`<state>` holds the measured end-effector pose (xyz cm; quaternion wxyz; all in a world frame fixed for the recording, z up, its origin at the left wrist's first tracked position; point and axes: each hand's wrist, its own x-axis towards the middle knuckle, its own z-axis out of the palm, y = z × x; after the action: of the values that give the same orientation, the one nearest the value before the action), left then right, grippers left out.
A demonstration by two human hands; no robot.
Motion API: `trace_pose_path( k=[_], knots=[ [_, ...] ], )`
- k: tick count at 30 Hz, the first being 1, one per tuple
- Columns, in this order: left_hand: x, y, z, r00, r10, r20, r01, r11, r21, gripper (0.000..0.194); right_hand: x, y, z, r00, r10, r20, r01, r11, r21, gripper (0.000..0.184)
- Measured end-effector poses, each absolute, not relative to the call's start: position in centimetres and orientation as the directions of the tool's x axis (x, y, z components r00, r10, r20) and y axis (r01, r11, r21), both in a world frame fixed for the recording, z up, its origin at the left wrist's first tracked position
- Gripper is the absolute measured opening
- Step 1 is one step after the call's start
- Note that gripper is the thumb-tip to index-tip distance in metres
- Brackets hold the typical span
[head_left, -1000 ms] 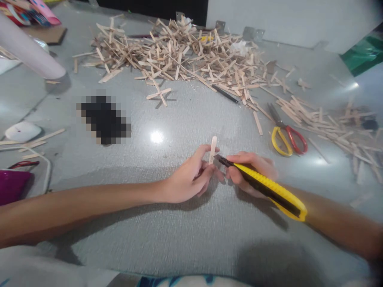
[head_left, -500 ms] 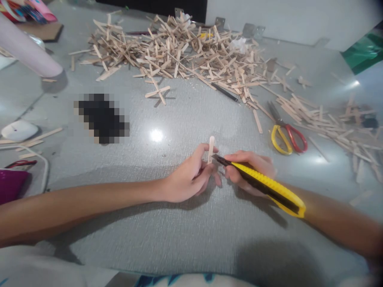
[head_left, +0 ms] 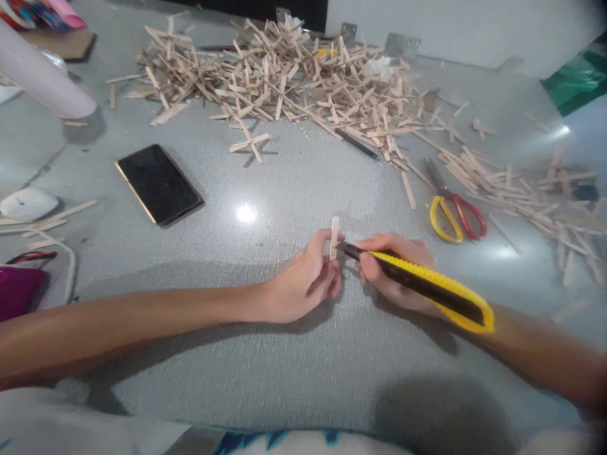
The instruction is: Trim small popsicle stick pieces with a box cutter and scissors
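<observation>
Between the fingers of my left hand stands a short wooden craft stick, held upright with its rounded end pointing away from me. My right hand is wrapped round a yellow and black box cutter. The cutter's blade points left, and its tip meets or nearly meets the lower part of the stick; exact contact is hard to make out. Both hands are low over the middle of the grey table.
A large heap of craft sticks spreads along the back, with more sticks at the right. Scissors lie beyond my right hand. A phone, a white mouse and a crossed stick piece are on the left half.
The box cutter's rear end has swung slightly up and right, while its tip stays by the stick. The fingers of my left hand have curled in a little more below the stick.
</observation>
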<state>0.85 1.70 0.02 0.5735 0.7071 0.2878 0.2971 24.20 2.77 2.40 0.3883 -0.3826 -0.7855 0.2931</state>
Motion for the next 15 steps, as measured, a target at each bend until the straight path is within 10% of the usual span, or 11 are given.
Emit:
trace_pose_path(
  k=[15],
  knots=[
    [0.91,2.03,0.29,0.625,0.78,0.041,0.107,-0.138,0.985,0.025,24.12,3.07,1.65,-0.442,0.77,0.46,0.237,0.595,-0.768,0.02]
  ],
)
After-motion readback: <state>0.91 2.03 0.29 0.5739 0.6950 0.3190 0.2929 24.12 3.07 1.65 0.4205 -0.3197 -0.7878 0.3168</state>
